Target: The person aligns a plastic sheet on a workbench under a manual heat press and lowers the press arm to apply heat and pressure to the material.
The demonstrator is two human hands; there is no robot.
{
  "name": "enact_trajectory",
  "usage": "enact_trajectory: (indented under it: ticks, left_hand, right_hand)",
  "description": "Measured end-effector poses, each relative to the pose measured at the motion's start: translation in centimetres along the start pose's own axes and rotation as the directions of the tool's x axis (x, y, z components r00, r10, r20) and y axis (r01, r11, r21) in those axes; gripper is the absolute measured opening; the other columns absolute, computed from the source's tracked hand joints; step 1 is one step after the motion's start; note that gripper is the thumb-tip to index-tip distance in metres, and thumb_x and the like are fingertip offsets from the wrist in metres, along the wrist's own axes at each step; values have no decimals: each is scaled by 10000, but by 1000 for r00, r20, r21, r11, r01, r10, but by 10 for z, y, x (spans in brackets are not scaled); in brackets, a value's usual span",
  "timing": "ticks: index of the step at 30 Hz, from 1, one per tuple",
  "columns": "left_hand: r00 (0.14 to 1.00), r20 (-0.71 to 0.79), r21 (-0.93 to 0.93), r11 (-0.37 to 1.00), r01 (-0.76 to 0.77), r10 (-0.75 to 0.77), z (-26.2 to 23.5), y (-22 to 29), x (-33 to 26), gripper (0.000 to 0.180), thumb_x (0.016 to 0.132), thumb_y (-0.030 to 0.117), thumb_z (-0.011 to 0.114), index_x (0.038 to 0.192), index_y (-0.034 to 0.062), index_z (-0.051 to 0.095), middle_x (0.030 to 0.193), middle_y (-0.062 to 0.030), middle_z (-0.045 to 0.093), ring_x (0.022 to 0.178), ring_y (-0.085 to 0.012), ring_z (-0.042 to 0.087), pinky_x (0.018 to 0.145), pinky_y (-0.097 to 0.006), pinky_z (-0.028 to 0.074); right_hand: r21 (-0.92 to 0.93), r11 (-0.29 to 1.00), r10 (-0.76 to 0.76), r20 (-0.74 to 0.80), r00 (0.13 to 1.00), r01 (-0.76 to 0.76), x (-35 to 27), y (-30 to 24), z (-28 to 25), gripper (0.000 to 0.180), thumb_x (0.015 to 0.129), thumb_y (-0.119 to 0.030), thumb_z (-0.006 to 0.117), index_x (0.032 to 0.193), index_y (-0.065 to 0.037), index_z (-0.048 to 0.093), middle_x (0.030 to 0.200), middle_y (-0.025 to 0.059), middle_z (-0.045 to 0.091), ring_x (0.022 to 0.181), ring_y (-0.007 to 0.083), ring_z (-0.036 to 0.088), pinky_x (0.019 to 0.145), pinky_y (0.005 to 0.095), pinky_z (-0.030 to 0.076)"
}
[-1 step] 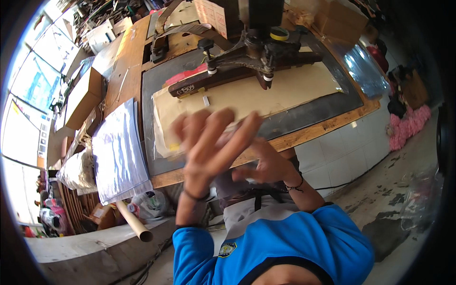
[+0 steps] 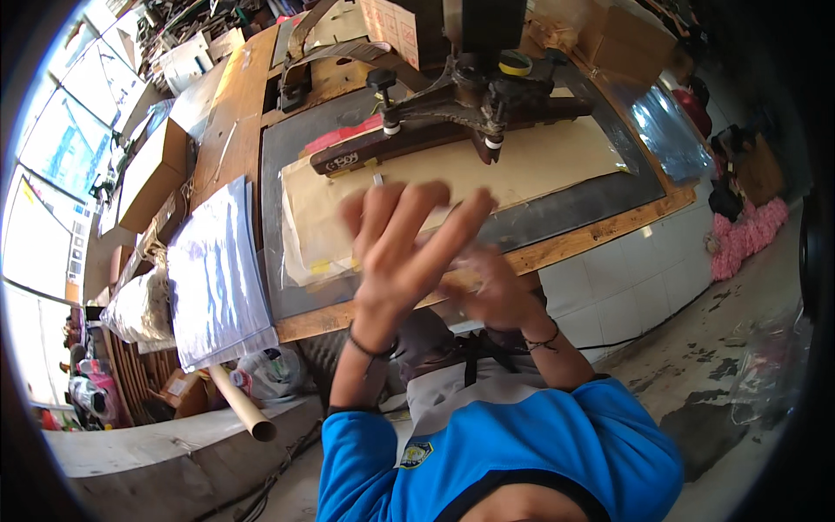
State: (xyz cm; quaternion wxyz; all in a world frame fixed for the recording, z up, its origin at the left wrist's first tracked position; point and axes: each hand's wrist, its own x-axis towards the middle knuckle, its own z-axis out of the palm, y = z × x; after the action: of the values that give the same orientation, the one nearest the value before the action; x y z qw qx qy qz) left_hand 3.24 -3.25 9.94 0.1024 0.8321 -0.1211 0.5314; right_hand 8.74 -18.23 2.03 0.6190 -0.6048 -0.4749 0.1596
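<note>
My left hand (image 2: pixel 398 248) is raised over the near edge of the work table, palm turned away and fingers spread apart. I see nothing held in it. Close beside and partly behind it is my right hand (image 2: pixel 500 296), whose fingers are smeared by motion and partly covered by the left. Beyond both hands lies a sheet of tan paper (image 2: pixel 513 170) on a dark grey board (image 2: pixel 557 209). Across the paper rests a long dark bar (image 2: pixel 357 158), clamped under a black metal arm with knobs (image 2: pixel 461 104). A small whitish piece (image 2: pixel 377 180) sits on the paper near my left fingertips.
Clear plastic sheets (image 2: pixel 217 278) hang over the table's left side. Below them a cardboard tube (image 2: pixel 248 409) sticks out. Cardboard boxes stand at left (image 2: pixel 156 178) and far right (image 2: pixel 622 43). A roll of tape (image 2: pixel 515 63) lies on the clamp arm. Pink strands (image 2: pixel 752 235) hang at right.
My left hand has shifted slightly up and to the right, its fingers still spread. My right hand has moved a little and its fingers look more blurred.
</note>
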Motion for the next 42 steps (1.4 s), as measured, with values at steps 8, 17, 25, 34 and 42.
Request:
enact_trajectory:
  ticks: [8, 17, 25, 34, 42]
  left_hand:
    - [868, 464, -160, 947, 278, -176, 8, 1, -43, 448, 882, 265, 775, 1294, 123, 671, 1341, -136, 610, 1284, -345, 547, 1109, -490, 384]
    - [651, 715, 24, 940, 341, -254, 23, -13, -94, 688, 938, 509, 672, 1490, 121, 545, 1612, -116, 430, 1519, -320, 349, 1264, -526, 212]
    - [656, 696, 59, 933, 354, -292, 23, -18, -97, 644, 949, 495, 656, 1496, 172, 551, 1625, -144, 404, 1525, -346, 330, 1261, -530, 206]
    - [687, 661, 107, 944, 314, -303, 28, -18, -102, 693, 926, 618, 635, 1518, 274, 528, 1642, -241, 318, 1523, -431, 298, 1251, -541, 226]
    - [669, 722, 210, 977, 27, -174, 57, -47, -86, 772, 949, 706, 522, 1573, 260, 438, 1574, -310, 372, 1446, -539, 351, 1232, -575, 245]
  right_hand:
    - [197, 893, 448, -460, 766, -404, -66, 0, -106, 436, 1065, -177, 586, 1445, 0, 466, 1084, 161, 721, 825, 185, 748, 659, 304, 649]
    - [-542, 722, -64, -672, 738, -430, -47, 29, -153, 420, 984, -86, 675, 1386, -41, 562, 1205, 137, 692, 1020, 250, 692, 885, 374, 558]
    - [-930, 365, 154, 93, 984, 31, -7, 35, -130, 533, 1018, -358, 606, 1497, -147, 506, 1585, 140, 439, 1463, 364, 393, 1228, 509, 269]
    - [-925, 366, 311, 17, 950, -103, -23, 23, -157, 618, 1042, -486, 530, 1535, -121, 457, 1647, 149, 359, 1517, 391, 320, 1257, 540, 222]
    - [-926, 368, 324, 37, 945, -90, 5, 55, -181, 649, 1027, -547, 526, 1557, -185, 432, 1666, 154, 310, 1539, 390, 264, 1260, 553, 198]
